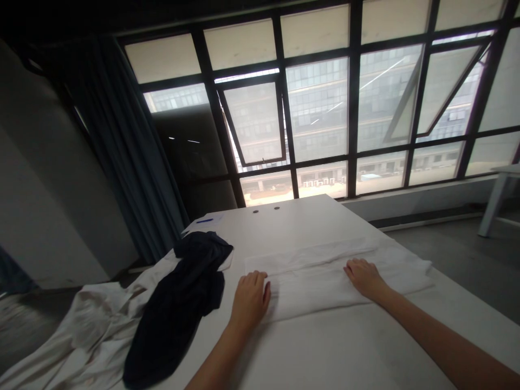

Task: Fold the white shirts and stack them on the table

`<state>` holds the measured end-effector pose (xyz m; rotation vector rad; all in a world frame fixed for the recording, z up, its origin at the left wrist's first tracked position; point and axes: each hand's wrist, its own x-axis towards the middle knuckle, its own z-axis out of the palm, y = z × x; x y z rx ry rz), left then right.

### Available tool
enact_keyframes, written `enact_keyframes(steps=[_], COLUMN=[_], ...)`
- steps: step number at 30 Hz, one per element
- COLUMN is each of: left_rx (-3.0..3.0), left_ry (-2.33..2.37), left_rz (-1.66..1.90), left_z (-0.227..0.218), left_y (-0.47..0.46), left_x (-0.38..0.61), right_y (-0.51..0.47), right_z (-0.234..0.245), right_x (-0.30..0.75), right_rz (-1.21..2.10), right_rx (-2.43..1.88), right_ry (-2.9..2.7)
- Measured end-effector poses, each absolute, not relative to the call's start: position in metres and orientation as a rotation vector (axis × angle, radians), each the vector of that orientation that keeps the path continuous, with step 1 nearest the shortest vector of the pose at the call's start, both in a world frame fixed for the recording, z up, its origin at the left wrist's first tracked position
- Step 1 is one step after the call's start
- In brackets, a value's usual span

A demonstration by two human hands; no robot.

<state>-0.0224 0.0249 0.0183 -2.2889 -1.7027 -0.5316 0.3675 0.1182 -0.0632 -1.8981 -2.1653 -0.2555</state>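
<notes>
A white garment lies folded into a long flat strip across the white table, with creases running along its length. At its left end is my left hand, the fingers bent over the edge of the fabric and the thumb close beside them. My right hand rests further right on the same garment, its fingers curled down onto the cloth. Both hands look closed on the fabric, though the fingertips are partly hidden. The garment's right end spreads loosely past my right hand, near the table's right edge.
Left of my left hand lies a dark navy garment on crumpled off-white cloth that hangs over the table's left side. A blue pen on paper and two round grommets sit at the far end. Windows and a blue curtain stand beyond.
</notes>
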Motion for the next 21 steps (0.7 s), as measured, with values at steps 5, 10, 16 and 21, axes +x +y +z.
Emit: enact_keyframes(steps=[5, 10, 16, 21], left_rx=[-2.686, -2.665, -2.462, -2.32], left_ry=[-1.586, -1.79, -1.976, -1.998], left_rz=[-0.338, -0.159, -0.183, -0.251], left_z=[-0.011, -0.03, -0.029, -0.019], left_y=[0.013, 0.016, 0.018, 0.017], left_x=[0.016, 0.012, 0.003, 0.0], right_y=[0.119, 0.119, 0.119, 0.12], right_z=[-0.064, -0.064, -0.063, -0.063], right_x=[0.368, 0.368, 0.368, 0.369], right_rz=[-0.243, -0.244, -0.237, -0.214], right_rx=[-1.9, -1.905, -1.914, -1.91], right_ry=[-2.171, -2.172, -2.176, -2.181])
